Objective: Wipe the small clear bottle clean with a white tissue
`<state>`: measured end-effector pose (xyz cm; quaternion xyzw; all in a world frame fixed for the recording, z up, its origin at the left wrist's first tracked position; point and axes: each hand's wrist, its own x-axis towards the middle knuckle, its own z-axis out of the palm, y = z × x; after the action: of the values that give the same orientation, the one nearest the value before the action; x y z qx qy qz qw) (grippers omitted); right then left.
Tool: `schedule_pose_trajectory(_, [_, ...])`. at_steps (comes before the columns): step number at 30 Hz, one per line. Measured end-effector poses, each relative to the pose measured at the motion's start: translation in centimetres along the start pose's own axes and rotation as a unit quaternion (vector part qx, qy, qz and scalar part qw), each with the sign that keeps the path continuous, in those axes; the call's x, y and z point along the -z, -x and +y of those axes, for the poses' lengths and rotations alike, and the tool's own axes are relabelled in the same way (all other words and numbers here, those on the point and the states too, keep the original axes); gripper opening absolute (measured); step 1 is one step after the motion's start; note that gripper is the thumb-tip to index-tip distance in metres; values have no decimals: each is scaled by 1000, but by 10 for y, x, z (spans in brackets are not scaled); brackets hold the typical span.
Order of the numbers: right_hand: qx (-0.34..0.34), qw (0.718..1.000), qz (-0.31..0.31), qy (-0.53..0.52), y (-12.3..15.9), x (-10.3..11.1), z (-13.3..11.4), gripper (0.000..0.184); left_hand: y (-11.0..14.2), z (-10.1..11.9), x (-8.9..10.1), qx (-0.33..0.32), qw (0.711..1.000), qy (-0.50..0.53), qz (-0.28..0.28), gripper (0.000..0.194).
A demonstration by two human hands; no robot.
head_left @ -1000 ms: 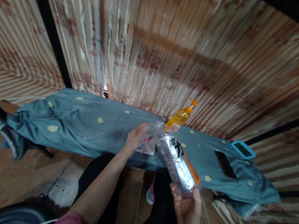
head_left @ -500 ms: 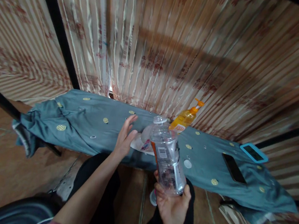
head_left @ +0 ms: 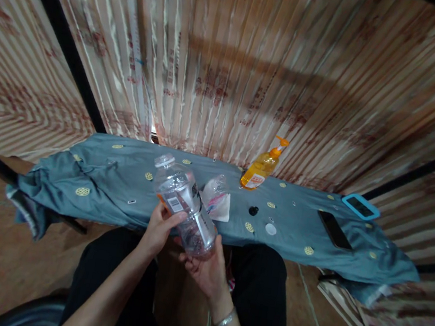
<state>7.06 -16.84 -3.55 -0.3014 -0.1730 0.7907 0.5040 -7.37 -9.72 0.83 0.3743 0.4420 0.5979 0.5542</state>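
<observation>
Both hands hold a clear plastic bottle (head_left: 189, 210) with a silver label, tilted with its neck up to the left and no cap visible on it. My left hand (head_left: 159, 227) wraps round its side, thumb across the label. At the base, my right hand (head_left: 207, 268) cups the bottle from below, with a silver bracelet on the wrist. Just behind it on the cloth lies a smaller clear plastic piece (head_left: 217, 187) on a white tissue or paper (head_left: 221, 209), partly hidden by the bottle. A small black cap-like object (head_left: 253, 210) and a white disc (head_left: 270, 229) lie to the right.
A pump bottle of orange-yellow liquid (head_left: 260, 168) stands at the back of the cloth-covered bench (head_left: 119, 182). At the right are a black phone (head_left: 334, 230) and a blue-framed device (head_left: 360, 206). Dark metal poles (head_left: 64, 46) flank a striped curtain (head_left: 224, 51).
The bottle has moved left, carried by my right hand. My left hand, open and apart from it before, now grips its side. The black object and tissue behind it have come into view.
</observation>
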Motion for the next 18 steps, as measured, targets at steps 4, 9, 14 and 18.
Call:
schedule_pose_trajectory(4, [31,993,32,108,5,20,-6,43,-17,9,18,-38,998,-3,58,57])
schedule_pose_trajectory(9, [121,940,144,286,24,65,-56,38,-47,16,36,-93,987,-69,113,63])
schedule_pose_trajectory(14, [194,808,281,481,19,103,-126,38,-79,17,37,-113,976,-129,135,68])
schedule_pose_trajectory(18, [204,689,320,618,-4,110,-164,42,-102,5,35,-116,973,-161,113,66])
